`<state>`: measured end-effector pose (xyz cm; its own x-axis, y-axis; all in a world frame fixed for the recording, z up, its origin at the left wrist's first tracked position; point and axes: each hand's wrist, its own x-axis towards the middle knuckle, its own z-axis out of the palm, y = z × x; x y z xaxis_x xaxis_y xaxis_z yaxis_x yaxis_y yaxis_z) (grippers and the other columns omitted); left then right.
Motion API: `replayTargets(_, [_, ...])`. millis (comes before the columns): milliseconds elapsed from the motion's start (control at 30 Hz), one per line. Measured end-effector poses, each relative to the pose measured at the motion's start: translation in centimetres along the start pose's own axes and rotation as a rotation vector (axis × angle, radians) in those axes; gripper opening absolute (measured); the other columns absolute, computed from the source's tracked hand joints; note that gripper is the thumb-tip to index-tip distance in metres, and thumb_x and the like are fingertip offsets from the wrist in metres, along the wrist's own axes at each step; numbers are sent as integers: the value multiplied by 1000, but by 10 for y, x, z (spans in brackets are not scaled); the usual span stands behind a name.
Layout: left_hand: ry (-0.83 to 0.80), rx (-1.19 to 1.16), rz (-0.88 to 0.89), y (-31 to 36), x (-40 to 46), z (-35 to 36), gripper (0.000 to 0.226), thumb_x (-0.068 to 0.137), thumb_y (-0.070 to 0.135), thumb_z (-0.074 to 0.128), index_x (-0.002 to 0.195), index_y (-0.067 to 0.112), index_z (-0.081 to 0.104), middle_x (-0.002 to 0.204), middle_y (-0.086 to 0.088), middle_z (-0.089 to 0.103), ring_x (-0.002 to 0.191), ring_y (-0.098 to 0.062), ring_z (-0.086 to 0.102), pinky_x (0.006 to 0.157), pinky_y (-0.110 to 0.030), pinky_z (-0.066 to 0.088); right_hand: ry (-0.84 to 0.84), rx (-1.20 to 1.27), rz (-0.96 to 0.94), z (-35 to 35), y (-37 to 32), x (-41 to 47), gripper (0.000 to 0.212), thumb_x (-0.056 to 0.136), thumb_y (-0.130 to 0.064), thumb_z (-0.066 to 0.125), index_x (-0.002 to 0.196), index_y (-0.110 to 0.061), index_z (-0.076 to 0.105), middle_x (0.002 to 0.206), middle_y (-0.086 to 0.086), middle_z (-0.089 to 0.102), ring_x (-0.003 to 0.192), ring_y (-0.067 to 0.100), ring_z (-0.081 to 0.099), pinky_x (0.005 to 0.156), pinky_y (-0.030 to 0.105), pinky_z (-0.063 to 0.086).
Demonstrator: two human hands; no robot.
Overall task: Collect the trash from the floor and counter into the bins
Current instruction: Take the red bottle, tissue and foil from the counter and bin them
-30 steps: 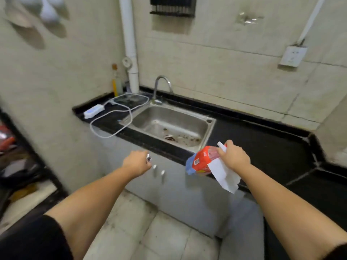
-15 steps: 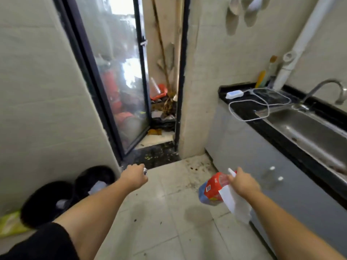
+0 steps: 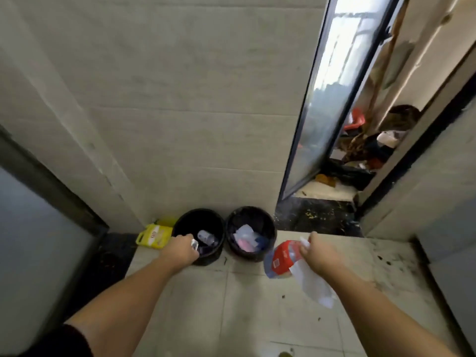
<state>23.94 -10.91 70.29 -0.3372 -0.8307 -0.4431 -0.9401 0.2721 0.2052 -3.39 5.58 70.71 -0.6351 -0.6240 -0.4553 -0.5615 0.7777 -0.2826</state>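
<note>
Two black bins stand side by side against the tiled wall. The left bin (image 3: 185, 220) holds a clear bottle; the right bin (image 3: 268, 222) holds white, pink and blue scraps. My left hand (image 3: 180, 249) hovers over the left bin's front rim, shut on a small shiny wrapper (image 3: 194, 244). My right hand (image 3: 318, 253) is just right of the right bin, shut on a red and blue plastic packet (image 3: 282, 257) and a white paper sheet (image 3: 313, 286) that hangs below it.
A yellow package (image 3: 154, 235) lies on the floor left of the bins. A glass door (image 3: 324, 99) stands open on the right onto a cluttered area (image 3: 360, 150). Dirt specks (image 3: 383, 261) dot the pale floor tiles at right. A grey panel (image 3: 33, 228) borders the left.
My view has swung from the sink counter round to the bins. Both hands have come forward to the bins, still holding the same items.
</note>
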Motion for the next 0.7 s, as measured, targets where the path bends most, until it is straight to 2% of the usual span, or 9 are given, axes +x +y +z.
replayTargets(133, [-37,-170,-98,-52,32,3,29,84,23,50,94,-3,59,100,-27,65,96,-39,63,77,-41,49,-77,-92,-90,33,-82,48,46,95,-46,42,125,-11,42,120,18,63,111,36,60,92,43,48])
replayTargets(200, [-79,-292,-177,-69,49,7,25,84,22,51,88,-2,58,94,-28,63,94,-39,63,70,-39,46,-118,-145,-137,49,-118,75,42,96,-43,41,123,-11,41,117,19,65,108,37,62,91,45,50])
replayTargets(300, [-67,-490,-299,-86,79,7,16,86,20,53,73,11,53,80,-15,56,81,-30,58,68,-30,37,-213,-207,-216,73,-167,123,44,95,-39,43,129,-11,36,121,19,63,111,37,61,92,45,48])
replayTargets(400, [-38,-643,-413,-105,123,9,13,88,20,54,79,11,56,83,-9,57,81,-22,52,72,-27,37,-352,-229,-263,103,-207,172,52,96,-42,41,138,-12,31,132,18,55,120,36,54,100,45,44])
replayTargets(467, [-51,-691,-482,-121,155,20,15,89,24,55,84,10,58,80,-6,56,84,-24,54,73,-27,36,-384,-298,-322,130,-226,203,56,96,-44,41,139,-9,29,132,20,54,118,37,55,97,46,47])
replayTargets(567, [-75,-733,-537,-140,203,46,17,90,26,53,86,10,55,79,-3,53,85,-23,52,75,-27,35,-418,-345,-370,179,-247,247,54,96,-41,45,134,-3,36,129,21,55,115,37,56,94,43,47])
replayTargets(633, [-93,-741,-546,-151,235,71,17,91,25,51,86,10,55,77,-2,53,79,-21,53,71,-26,37,-461,-352,-358,220,-257,275,57,96,-41,47,134,-1,35,130,20,54,117,36,55,93,40,46])
replayTargets(700, [-123,-775,-572,-161,263,103,16,91,23,51,89,8,56,73,-1,54,68,-15,53,61,-22,38,-510,-343,-329,270,-260,301,66,94,-43,49,141,-1,26,135,20,52,121,35,54,96,39,45])
